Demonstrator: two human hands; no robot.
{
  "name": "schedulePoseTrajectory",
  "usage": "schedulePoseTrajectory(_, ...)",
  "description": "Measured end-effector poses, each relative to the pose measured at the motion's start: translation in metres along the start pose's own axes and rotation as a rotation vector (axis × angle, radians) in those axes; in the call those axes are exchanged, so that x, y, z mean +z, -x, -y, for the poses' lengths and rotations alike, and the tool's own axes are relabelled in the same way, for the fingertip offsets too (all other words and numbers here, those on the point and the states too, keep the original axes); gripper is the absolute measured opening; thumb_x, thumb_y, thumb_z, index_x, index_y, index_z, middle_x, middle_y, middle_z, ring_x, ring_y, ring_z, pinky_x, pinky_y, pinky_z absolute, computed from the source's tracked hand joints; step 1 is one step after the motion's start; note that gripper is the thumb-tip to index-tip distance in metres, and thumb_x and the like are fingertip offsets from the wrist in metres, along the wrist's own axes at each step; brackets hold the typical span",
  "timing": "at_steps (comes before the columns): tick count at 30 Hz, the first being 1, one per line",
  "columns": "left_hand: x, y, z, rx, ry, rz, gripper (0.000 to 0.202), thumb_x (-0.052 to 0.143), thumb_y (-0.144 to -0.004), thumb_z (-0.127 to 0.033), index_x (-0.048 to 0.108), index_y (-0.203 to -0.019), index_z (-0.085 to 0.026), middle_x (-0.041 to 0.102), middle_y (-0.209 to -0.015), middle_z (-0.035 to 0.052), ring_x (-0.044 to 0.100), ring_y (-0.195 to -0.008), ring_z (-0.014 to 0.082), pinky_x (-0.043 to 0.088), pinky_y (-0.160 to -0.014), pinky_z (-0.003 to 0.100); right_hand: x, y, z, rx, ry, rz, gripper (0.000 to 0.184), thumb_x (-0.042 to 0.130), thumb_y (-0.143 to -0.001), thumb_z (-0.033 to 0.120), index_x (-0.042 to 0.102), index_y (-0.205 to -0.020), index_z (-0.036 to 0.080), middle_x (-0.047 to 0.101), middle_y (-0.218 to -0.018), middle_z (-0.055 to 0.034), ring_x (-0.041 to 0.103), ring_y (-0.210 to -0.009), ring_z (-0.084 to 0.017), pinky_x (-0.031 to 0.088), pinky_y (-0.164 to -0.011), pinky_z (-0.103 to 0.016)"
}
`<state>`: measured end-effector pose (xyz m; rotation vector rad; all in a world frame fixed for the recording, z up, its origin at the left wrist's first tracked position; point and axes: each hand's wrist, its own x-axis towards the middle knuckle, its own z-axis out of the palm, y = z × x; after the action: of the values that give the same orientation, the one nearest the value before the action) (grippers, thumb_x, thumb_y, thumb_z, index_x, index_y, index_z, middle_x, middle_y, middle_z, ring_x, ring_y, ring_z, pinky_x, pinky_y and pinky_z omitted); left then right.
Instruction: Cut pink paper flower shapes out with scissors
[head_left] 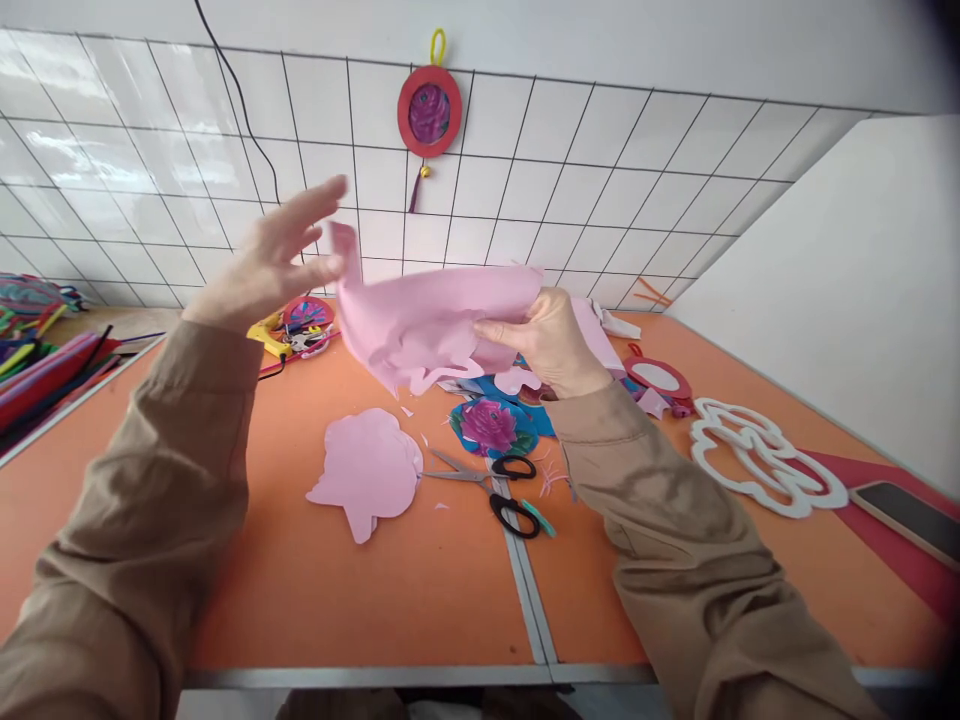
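My right hand (551, 340) pinches the right side of a large pink foam sheet (431, 320) held up above the orange table (337, 580). My left hand (281, 255) is raised at the sheet's left edge with fingers spread; its thumb sits next to a pink corner, and I cannot tell whether it touches. A pink cut-out shape (367, 470) lies flat on the table below. Black-handled scissors (491, 485) lie just right of it, blades partly open.
A flower picture on blue (491, 425) lies under the sheet. White foam outlines (757, 455), a phone (911, 515) and a red round frame (656, 378) lie at the right. A yellow glue gun (264, 335) and coloured craft strips (37, 365) sit at left. A red ornament (429, 112) hangs on the wall grid.
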<state>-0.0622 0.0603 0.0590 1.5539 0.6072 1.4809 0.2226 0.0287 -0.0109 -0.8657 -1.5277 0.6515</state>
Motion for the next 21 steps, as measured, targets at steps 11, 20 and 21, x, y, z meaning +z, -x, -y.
schedulePoseTrajectory(11, 0.036, -0.006, -0.025, 0.411, -0.655, 0.523, 0.089, 0.088, -0.071, -0.032, 0.049, -0.148, -0.012, 0.063, -0.141, 0.0101, 0.049, -0.139, 0.033, 0.026, -0.121, 0.05, -0.016, -0.002, 0.026, -0.183, 0.334, -0.155, 0.022, 0.081, -0.065, 0.015, 0.068, -0.082, 0.021, 0.073, -0.082, -0.0029, 0.067, -0.079, -0.024, 0.059, -0.075, -0.043)
schedulePoseTrajectory(20, 0.042, -0.045, 0.018, 0.263, -0.742, 0.728, 0.106, 0.077, -0.07, -0.07, 0.038, -0.154, -0.018, 0.064, -0.122, 0.0132, 0.058, -0.121, 0.0328, 0.042, -0.109, 0.049, -0.023, -0.002, 0.027, -0.186, 0.295, -0.068, 0.033, 0.083, -0.07, 0.034, 0.067, -0.096, 0.021, 0.075, -0.096, -0.0057, 0.07, -0.09, -0.028, 0.06, -0.079, -0.044)
schedulePoseTrajectory(21, 0.041, -0.046, 0.017, 0.256, -0.771, 0.733, 0.099, 0.075, -0.071, -0.069, 0.044, -0.15, -0.017, 0.064, -0.119, 0.0128, 0.06, -0.115, 0.0306, 0.044, -0.106, 0.047, -0.024, -0.002, 0.026, -0.18, 0.28, -0.068, 0.035, 0.084, -0.069, 0.035, 0.067, -0.097, 0.021, 0.075, -0.097, -0.0058, 0.07, -0.091, -0.029, 0.06, -0.08, -0.045)
